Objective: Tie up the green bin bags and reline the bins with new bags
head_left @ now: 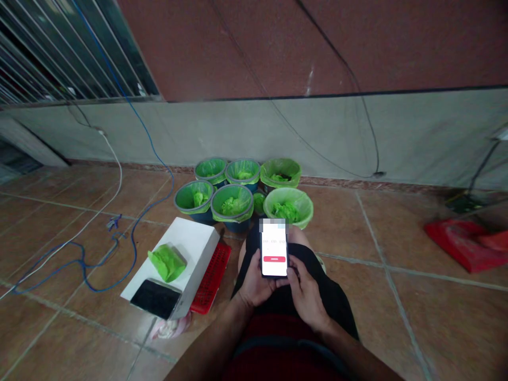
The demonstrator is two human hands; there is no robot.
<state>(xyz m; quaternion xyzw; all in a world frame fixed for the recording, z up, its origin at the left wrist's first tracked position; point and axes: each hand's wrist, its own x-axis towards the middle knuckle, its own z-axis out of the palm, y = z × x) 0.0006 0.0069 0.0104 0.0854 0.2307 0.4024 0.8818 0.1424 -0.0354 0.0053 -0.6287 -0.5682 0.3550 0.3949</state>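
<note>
The left hand (257, 279) curls its fingers around the lower left part of a lit phone (273, 248), and the right hand (308, 296) pinches the lower right edge of the same phone, with the thumb lying at its corner. So the phone is between the two hands, above the person's lap, and its bright screen shows a red bar. To the left of the left hand there is a white box (190, 238), which carries a green leaf (169, 263) and, just beside the leaf, a dark phone (156, 299). Between this box and the left hand, a red basket (217, 270) is partly visible. Ahead of both hands, buckets (237, 227) stand in two rows near the wall (238, 127), with leafy greens (233, 205) inside.
</note>
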